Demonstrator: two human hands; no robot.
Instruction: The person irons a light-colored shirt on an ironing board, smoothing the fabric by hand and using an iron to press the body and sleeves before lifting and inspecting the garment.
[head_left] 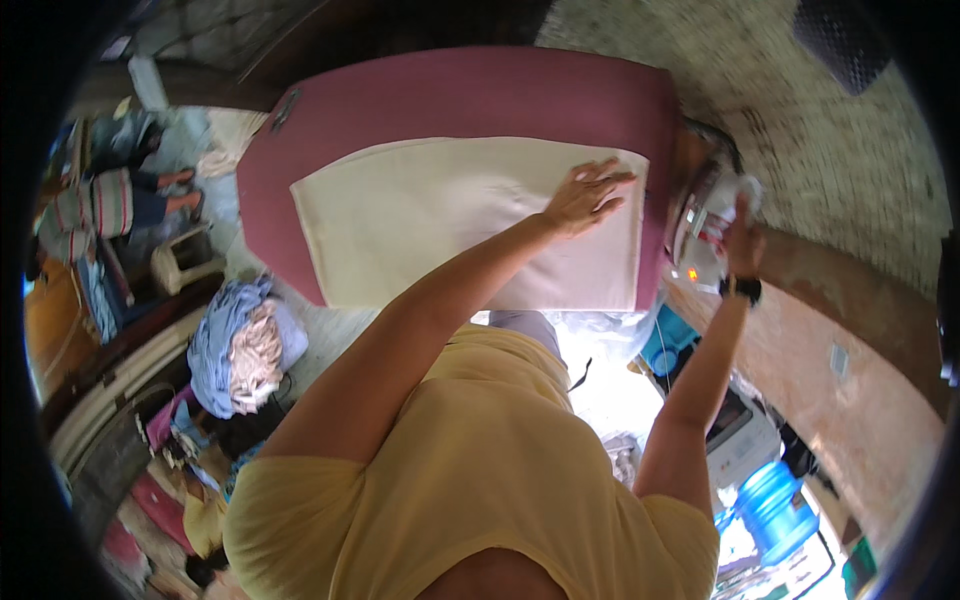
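A cream cloth panel (pixel 420 220) lies flat over a maroon padded board (pixel 480 95) in front of me. My left hand (pixel 585 198) is over the panel's right part, fingers spread and holding nothing. I cannot tell whether its fingertips touch the cloth. Off the board's right end, a whitish, partly clear appliance (pixel 708 225), perhaps an iron, shows a glowing orange light. Beside it my right hand (pixel 744 245), with a dark band at the wrist, is blurred. Whether its fingers grip the appliance cannot be made out.
A pile of blue and pinkish cloth (pixel 245 345) lies left of the board. Farther left are a small wooden stool (pixel 187 260) and a person in striped clothing (pixel 110 205). A blue water jug (pixel 775 510) and a white appliance (pixel 742 440) stand at the lower right, beside a wall (pixel 850 370).
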